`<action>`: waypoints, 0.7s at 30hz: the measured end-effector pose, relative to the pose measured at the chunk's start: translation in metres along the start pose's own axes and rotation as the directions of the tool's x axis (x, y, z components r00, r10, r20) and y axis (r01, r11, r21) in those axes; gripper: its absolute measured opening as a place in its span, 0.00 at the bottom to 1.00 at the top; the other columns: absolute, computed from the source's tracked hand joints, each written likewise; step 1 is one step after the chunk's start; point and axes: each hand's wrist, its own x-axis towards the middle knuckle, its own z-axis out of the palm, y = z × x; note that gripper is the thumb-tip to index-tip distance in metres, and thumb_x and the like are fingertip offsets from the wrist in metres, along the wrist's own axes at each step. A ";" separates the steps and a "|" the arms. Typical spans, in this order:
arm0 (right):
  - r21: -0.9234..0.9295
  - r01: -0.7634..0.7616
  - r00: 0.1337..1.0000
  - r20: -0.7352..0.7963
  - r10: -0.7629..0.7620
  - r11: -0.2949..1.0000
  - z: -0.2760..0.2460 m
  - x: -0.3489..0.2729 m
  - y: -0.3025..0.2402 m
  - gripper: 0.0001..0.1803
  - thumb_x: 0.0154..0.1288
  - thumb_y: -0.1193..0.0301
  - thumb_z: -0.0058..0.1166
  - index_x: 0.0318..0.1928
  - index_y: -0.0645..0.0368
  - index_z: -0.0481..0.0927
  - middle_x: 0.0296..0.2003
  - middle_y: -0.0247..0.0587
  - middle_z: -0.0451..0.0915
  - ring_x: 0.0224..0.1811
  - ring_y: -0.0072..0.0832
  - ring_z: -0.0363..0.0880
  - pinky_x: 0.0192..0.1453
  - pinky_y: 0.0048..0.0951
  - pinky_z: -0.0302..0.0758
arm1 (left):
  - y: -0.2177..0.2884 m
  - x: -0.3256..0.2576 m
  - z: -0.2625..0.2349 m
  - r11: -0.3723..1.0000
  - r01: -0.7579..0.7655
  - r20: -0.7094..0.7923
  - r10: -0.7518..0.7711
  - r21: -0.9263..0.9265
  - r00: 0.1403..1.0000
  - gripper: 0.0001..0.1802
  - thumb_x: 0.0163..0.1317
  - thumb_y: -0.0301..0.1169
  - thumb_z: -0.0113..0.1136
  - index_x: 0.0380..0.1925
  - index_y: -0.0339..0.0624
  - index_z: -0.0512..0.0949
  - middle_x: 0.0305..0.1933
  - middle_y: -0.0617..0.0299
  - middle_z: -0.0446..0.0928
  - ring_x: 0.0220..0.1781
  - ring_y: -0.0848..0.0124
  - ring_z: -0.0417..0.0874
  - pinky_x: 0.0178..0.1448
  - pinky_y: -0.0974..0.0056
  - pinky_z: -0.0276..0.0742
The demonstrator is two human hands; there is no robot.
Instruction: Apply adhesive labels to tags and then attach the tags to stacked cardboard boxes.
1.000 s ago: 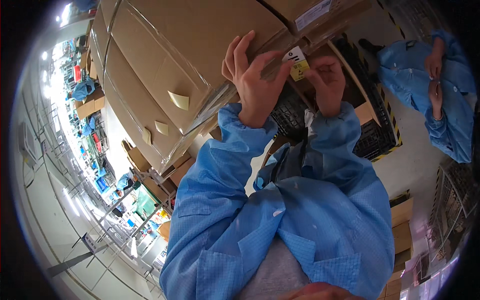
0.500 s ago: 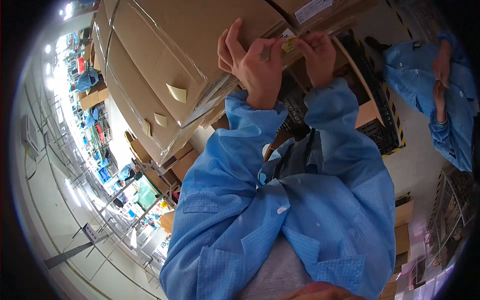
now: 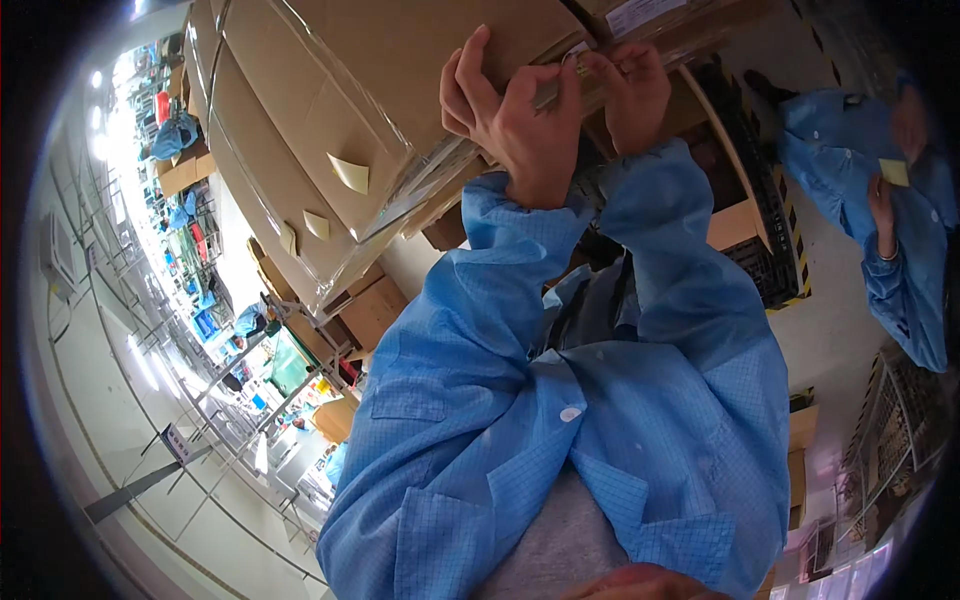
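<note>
At eleven o'clock, a wrapped stack of cardboard boxes [image 3: 330, 130] carries yellow tags. Toward twelve, the left hand [image 3: 510, 115] pinches a small label [image 3: 578, 52] against a box edge; the right hand [image 3: 630, 90] pinches it too, fingers curled.

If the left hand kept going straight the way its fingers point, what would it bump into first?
Most likely the big cardboard box. The left hand has its fingers pointing up against the box's wrapped edge, seemingly already touching it, though depth is hard to judge in this view.
</note>
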 end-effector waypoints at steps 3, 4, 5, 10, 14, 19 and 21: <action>0.012 0.062 0.998 0.015 -0.062 0.998 -0.005 0.005 0.008 0.12 0.55 0.82 0.62 0.31 0.60 0.70 0.30 0.33 0.76 0.35 0.19 0.77 0.41 0.19 0.74 | 0.001 0.000 0.004 1.000 0.001 -0.021 -0.001 -0.007 1.000 0.10 0.39 0.36 0.75 0.18 0.50 0.81 0.61 0.57 0.68 0.63 0.51 0.62 0.64 0.48 0.53; 0.009 0.059 0.998 0.019 -0.059 0.998 -0.009 0.005 0.008 0.12 0.55 0.82 0.62 0.31 0.60 0.70 0.30 0.33 0.76 0.35 0.19 0.77 0.41 0.19 0.74 | 0.001 0.000 0.004 1.000 -0.002 -0.028 0.001 -0.009 1.000 0.10 0.39 0.35 0.75 0.17 0.50 0.81 0.61 0.57 0.68 0.63 0.50 0.62 0.64 0.48 0.54; -0.056 0.042 0.999 0.027 -0.041 0.998 -0.007 0.005 0.004 0.12 0.56 0.81 0.62 0.30 0.59 0.69 0.30 0.33 0.76 0.35 0.18 0.76 0.41 0.19 0.73 | 0.000 0.000 0.004 1.000 0.005 -0.032 -0.005 -0.004 0.999 0.10 0.39 0.35 0.75 0.17 0.50 0.81 0.61 0.57 0.68 0.63 0.50 0.62 0.64 0.48 0.54; -0.060 0.014 0.994 0.106 -0.008 0.998 -0.017 0.015 0.005 0.15 0.56 0.76 0.64 0.26 0.57 0.67 0.27 0.31 0.74 0.32 0.17 0.73 0.39 0.19 0.71 | -0.002 0.003 -0.001 0.985 0.118 -0.015 -0.120 -0.123 0.993 0.18 0.38 0.36 0.76 0.21 0.44 0.74 0.61 0.54 0.67 0.63 0.50 0.63 0.62 0.47 0.55; -0.429 0.042 0.980 0.192 0.046 0.902 -0.024 0.018 -0.006 0.16 0.56 0.71 0.66 0.27 0.57 0.68 0.27 0.32 0.74 0.32 0.16 0.72 0.38 0.21 0.70 | -0.010 0.002 -0.005 0.998 0.025 -0.003 -0.026 -0.059 1.000 0.23 0.38 0.38 0.76 0.25 0.44 0.70 0.61 0.52 0.66 0.63 0.51 0.63 0.62 0.47 0.55; -0.503 0.189 0.973 0.213 -0.090 0.843 -0.008 0.008 -0.038 0.16 0.54 0.68 0.68 0.34 0.59 0.72 0.30 0.32 0.74 0.34 0.17 0.70 0.39 0.22 0.69 | 0.004 0.017 -0.023 0.999 0.049 0.128 -0.051 0.022 0.990 0.34 0.44 0.32 0.72 0.54 0.43 0.69 0.63 0.52 0.67 0.67 0.53 0.62 0.65 0.51 0.56; -0.587 0.277 0.950 0.284 -0.127 0.761 -0.003 0.014 -0.041 0.18 0.53 0.67 0.68 0.38 0.59 0.73 0.31 0.30 0.73 0.34 0.18 0.70 0.40 0.23 0.70 | 0.020 0.032 -0.033 0.991 0.043 0.245 -0.073 0.125 0.967 0.36 0.48 0.35 0.68 0.59 0.46 0.67 0.67 0.51 0.63 0.70 0.53 0.59 0.66 0.47 0.54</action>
